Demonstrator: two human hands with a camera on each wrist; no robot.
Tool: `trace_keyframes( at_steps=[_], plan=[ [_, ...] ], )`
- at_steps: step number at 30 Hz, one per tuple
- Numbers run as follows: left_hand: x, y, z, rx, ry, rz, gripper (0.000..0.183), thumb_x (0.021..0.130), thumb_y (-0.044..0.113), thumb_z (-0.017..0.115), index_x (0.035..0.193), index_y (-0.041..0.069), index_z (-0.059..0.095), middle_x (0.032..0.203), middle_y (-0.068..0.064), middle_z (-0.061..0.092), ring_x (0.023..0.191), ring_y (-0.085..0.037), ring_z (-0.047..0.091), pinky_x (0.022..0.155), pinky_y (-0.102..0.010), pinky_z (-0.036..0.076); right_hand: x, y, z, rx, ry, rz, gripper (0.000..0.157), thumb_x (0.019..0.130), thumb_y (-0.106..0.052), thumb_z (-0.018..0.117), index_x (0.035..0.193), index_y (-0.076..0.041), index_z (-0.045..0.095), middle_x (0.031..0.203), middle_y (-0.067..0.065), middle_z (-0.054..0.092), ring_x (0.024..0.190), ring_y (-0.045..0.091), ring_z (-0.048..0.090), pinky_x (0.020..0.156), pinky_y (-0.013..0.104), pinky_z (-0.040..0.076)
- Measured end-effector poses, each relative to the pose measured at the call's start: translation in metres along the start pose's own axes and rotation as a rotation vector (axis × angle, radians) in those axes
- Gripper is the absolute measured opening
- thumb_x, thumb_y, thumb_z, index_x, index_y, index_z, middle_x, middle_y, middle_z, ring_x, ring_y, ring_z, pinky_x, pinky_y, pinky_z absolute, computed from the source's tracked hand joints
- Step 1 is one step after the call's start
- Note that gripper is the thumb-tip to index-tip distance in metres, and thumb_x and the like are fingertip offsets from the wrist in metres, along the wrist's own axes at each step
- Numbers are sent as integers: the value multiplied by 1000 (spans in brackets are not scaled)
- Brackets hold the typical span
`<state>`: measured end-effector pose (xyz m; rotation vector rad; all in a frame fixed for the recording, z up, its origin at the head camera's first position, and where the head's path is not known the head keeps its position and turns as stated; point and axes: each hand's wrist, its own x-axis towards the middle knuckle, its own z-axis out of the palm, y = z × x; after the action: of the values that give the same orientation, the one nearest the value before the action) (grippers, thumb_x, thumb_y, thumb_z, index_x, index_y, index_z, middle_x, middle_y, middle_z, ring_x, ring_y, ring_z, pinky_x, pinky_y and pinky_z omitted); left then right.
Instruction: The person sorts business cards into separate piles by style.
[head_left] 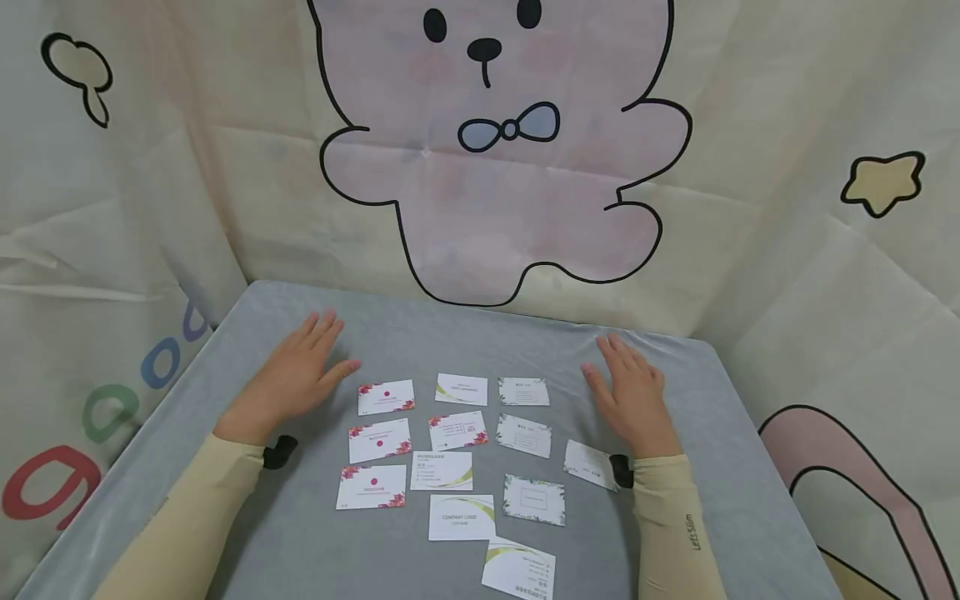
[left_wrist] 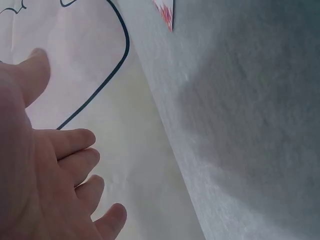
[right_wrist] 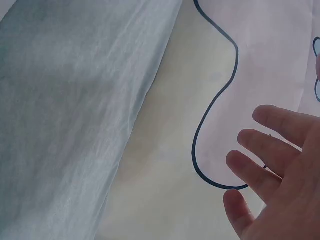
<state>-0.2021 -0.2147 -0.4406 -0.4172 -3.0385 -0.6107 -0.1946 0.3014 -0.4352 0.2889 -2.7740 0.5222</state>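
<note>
Several white business cards lie spread in rough columns on the grey cloth. Red-flowered cards (head_left: 378,440) form the left column, and another red-flowered card (head_left: 457,431) lies in the middle. Yellow-green striped cards (head_left: 461,517) fill the rest of the middle column. On the right are leaf-edged cards (head_left: 534,500), with one tilted card (head_left: 590,463) beside the right wrist. My left hand (head_left: 291,379) is held left of the cards, fingers extended, holding nothing. Over on the right, my right hand (head_left: 630,396) is likewise empty with its fingers spread. Both palms show in the wrist views.
A grey cloth (head_left: 300,533) covers the table. Behind it hangs a cream curtain (head_left: 262,208) printed with a pink bear; more curtain closes in on both sides. The lowest striped card (head_left: 519,570) touches the card above it.
</note>
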Motion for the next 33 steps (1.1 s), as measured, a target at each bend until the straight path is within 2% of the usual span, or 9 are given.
trace_keyframes(
  at_steps=[4,7,9,12,16,20,24,28,33],
  plan=[
    [1,0,3,21,-15,27,91,107,53,62,170,-1,25,179,-25,19,166,-50,14,131,-70,19,2,-3,5,11,-12,-22,63,113,-43,53,162,-4,47,170,24,42,155,48,39,114,73,28],
    [0,3,5,24,-18,55,92,104,48,70,169,-2,29,178,-25,24,165,-50,21,130,-68,24,6,-17,18,28,-8,-106,61,111,-38,58,159,-1,50,166,24,48,151,50,46,117,72,33],
    [0,5,7,23,-34,73,90,101,42,76,167,-3,33,175,-26,30,163,-49,28,129,-66,29,8,-36,28,35,-35,-176,62,109,-37,62,158,-1,51,163,22,52,148,48,52,119,70,38],
    [1,8,13,8,-72,100,78,97,29,81,161,-2,47,165,-24,49,154,-45,47,125,-62,40,13,-78,44,47,-127,-297,62,106,-38,67,157,-5,55,159,17,59,144,41,59,121,63,44],
    [1,11,20,-27,-119,141,51,94,17,83,141,4,68,136,-13,74,122,-33,70,109,-55,55,27,-133,70,27,-289,-441,58,104,-41,71,153,-11,60,153,8,66,139,31,64,118,53,50],
    [1,15,26,-55,-157,144,41,92,19,86,130,8,74,121,-5,77,104,-22,68,99,-50,58,44,-167,103,-49,-379,-538,54,103,-44,72,148,-16,66,146,2,71,135,22,67,116,43,53],
    [0,17,30,-80,-169,124,45,90,19,88,131,8,74,125,-6,77,107,-23,68,102,-51,58,53,-181,129,-92,-449,-565,52,103,-46,72,146,-17,67,143,-1,72,135,20,66,116,38,53],
    [0,19,31,-76,-156,111,52,88,18,89,136,9,73,130,-6,76,115,-24,70,105,-51,58,59,-185,137,-75,-478,-568,53,102,-49,73,145,-18,67,142,-2,71,135,19,65,117,38,52],
    [13,16,31,37,-162,135,59,84,19,91,139,11,72,123,-3,73,98,-16,65,87,-41,59,73,-188,136,-78,-486,-601,51,100,-48,75,142,-18,70,135,-1,73,126,18,68,111,38,55]
  ],
)
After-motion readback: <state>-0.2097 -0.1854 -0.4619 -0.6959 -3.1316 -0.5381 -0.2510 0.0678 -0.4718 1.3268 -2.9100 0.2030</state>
